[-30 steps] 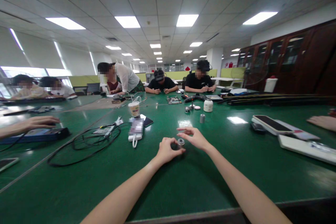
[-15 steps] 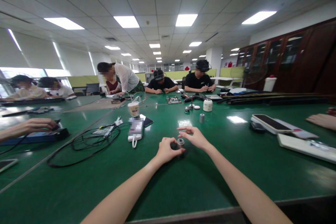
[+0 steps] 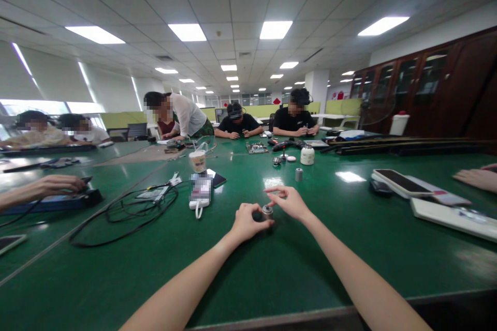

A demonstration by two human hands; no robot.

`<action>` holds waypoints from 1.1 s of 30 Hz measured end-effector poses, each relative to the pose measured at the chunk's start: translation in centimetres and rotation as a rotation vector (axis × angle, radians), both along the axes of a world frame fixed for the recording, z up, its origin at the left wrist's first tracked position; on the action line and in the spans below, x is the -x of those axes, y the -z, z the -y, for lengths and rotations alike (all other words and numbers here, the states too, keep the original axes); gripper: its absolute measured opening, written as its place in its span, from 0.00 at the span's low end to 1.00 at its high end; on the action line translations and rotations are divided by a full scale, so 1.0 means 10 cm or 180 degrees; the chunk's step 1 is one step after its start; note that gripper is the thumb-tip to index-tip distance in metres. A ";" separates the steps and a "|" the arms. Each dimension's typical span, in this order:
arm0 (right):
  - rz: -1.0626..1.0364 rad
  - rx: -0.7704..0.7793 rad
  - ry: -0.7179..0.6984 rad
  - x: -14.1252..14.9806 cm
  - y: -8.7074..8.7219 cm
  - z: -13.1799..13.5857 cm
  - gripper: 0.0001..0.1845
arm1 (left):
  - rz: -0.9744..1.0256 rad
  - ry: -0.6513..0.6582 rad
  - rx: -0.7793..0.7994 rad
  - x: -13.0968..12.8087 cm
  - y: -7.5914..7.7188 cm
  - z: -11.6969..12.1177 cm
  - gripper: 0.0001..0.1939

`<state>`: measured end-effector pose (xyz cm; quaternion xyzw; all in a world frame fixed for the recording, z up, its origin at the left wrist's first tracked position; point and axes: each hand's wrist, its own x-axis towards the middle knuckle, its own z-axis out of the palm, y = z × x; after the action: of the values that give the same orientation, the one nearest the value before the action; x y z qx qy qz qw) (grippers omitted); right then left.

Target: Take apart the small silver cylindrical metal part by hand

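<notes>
A small grey metal cylinder (image 3: 267,213) stands upright on the green table, with a round, lighter top and a dark centre. My left hand (image 3: 247,221) curls around its left side, thumb in front and fingers behind. Just above and to the right is my right hand (image 3: 288,201), its fingers stretched and apart. One of its fingertips is at the cylinder's top; whether it touches I cannot tell. Farther back stands a similar metal cylinder (image 3: 298,175).
On the left lie a phone with a white cable (image 3: 200,194), a cup (image 3: 198,161) and a coiled black cable (image 3: 116,212). A white jar (image 3: 307,155) and a circuit board (image 3: 257,148) are farther back. Phones (image 3: 402,183) lie right. Co-workers' hands (image 3: 64,185) rest at both sides.
My right hand has shifted slightly, bringing its fingertips closer over the cylinder's top. My left hand and the cylinder have stayed in place.
</notes>
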<state>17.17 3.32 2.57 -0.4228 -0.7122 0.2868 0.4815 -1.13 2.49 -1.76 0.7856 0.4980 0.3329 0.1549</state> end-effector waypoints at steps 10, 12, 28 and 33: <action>0.0012 -0.0051 -0.0044 0.00 0.00 -0.01 0.17 | 0.0013 0.0005 -0.0010 0.01 0.00 0.00 0.18; 0.0039 -0.0048 0.0024 -0.01 0.01 -0.02 0.16 | 0.0011 -0.0001 -0.0010 0.00 0.00 0.00 0.18; 0.0091 -0.0029 0.0077 -0.01 0.01 -0.01 0.18 | 0.0019 -0.0021 -0.0018 0.00 0.00 0.00 0.18; 0.0085 -0.0058 0.0082 0.00 -0.01 0.01 0.19 | 0.0024 -0.0020 -0.0014 0.00 0.00 -0.01 0.18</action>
<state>17.13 3.27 2.65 -0.4314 -0.7156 0.2684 0.4794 -1.09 2.55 -1.78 0.7831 0.4991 0.3375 0.1540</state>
